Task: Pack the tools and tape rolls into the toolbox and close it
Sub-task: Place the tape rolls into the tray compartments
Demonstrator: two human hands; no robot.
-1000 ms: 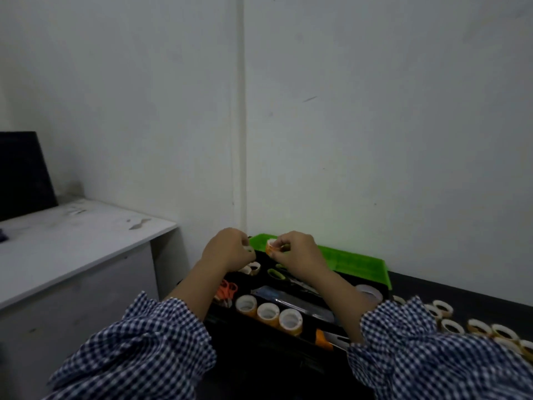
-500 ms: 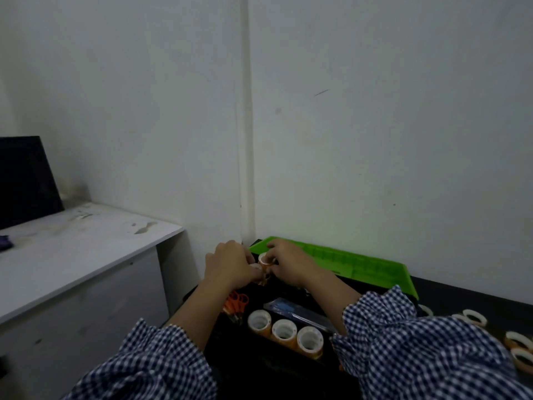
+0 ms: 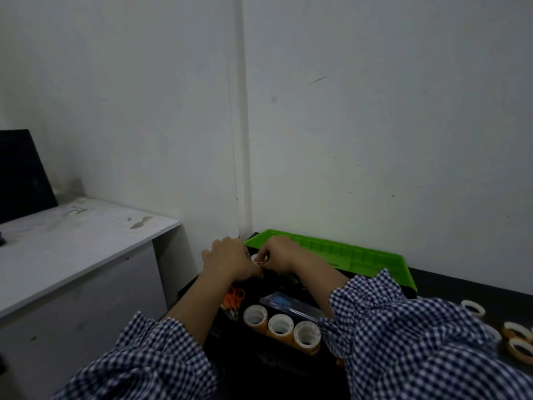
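A black toolbox (image 3: 291,362) stands open on the dark table, its green lid (image 3: 340,252) leaning back against the wall. Inside, three tape rolls (image 3: 281,326) stand in a row, beside orange-handled scissors (image 3: 234,295) and a dark flat tool (image 3: 288,303). My left hand (image 3: 227,261) and my right hand (image 3: 281,254) meet over the back left corner of the box. Between their fingertips they pinch a small tape roll (image 3: 258,258). Most of that roll is hidden by the fingers.
Several loose tape rolls (image 3: 516,334) lie on the dark table (image 3: 461,287) to the right of the box. A white desk (image 3: 72,241) stands lower left with a dark monitor (image 3: 20,174) on it. The wall rises close behind the lid.
Both hands have lowered with the small roll, from above the lid's edge down to the back left corner of the box. The view has shifted left and down.
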